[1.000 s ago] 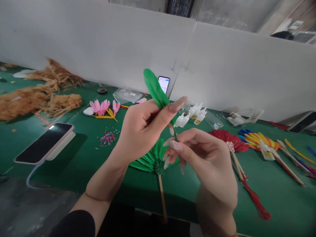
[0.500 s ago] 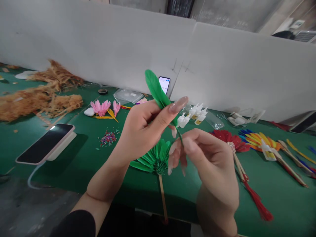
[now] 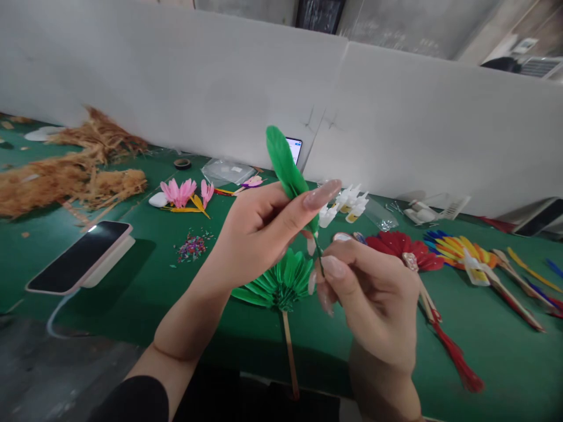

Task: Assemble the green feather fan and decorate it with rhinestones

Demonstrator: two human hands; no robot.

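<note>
A green feather is held upright in front of me, its tip leaning to the left. My left hand pinches it around the middle between thumb and fingers. Lower down, my right hand has its thumb and forefinger closed on the feather's thin stem end. Beneath both hands, a green feather fan lies on the table with its wooden handle pointing toward me. My left hand hides part of the fan's upper left.
Glue bottles stand beyond my hands. Right lie a red feather fan and a yellow-orange one. Left are a phone on a stand, colourful bits, pink feathers and brown fibre. A white panel closes the back.
The feather and my left hand have shifted slightly right and the feather's tip a little lower. My right hand has moved slightly left and down along the stem, its fingers more tightly closed.
</note>
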